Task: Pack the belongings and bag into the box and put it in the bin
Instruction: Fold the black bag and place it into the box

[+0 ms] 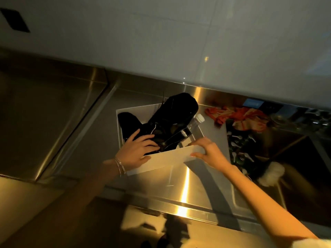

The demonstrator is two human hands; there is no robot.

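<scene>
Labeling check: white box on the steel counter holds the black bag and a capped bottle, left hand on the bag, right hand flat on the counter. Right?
Not quite. In the head view the right hand grips the white box at its near wall, not flat on the steel counter. The rest stands: black bag, capped bottle, left hand.

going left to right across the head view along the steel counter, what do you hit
left hand with bracelets on the wrist → black bag sticking out of the white box → clear bottle with a white cap → right hand on the box's near edge → orange-red cloth
</scene>
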